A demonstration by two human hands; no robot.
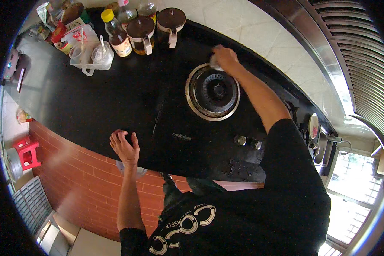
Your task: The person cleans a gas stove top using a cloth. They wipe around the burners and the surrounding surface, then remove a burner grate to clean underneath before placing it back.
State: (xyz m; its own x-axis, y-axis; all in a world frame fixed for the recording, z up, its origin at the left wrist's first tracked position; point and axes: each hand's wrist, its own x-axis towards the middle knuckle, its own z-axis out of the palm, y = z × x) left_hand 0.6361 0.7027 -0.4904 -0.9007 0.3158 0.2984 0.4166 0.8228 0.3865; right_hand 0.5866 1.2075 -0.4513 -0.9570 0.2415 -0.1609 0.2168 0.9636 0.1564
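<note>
My right hand (225,59) is at the far edge of the round gas burner (218,89), closed on a crumpled, pale cloth or tissue (215,63) pressed on the black glass cooktop. Part of that pale thing is covered by the fingers. The burner has a metal ring and a dark centre, with no pan on it. My left hand (125,145) rests near the front edge of the black countertop (92,105), fingers apart, holding nothing. Two control knobs (240,140) sit on the cooktop, nearer to my body than the burner.
Two lidded jugs (141,33), a yellow-capped bottle (116,35) and a clear plastic caddy (96,62) with spoons stand at the back left. A range hood (361,60) hangs at upper right. A plate (313,125) and a sink (321,148) are on the right.
</note>
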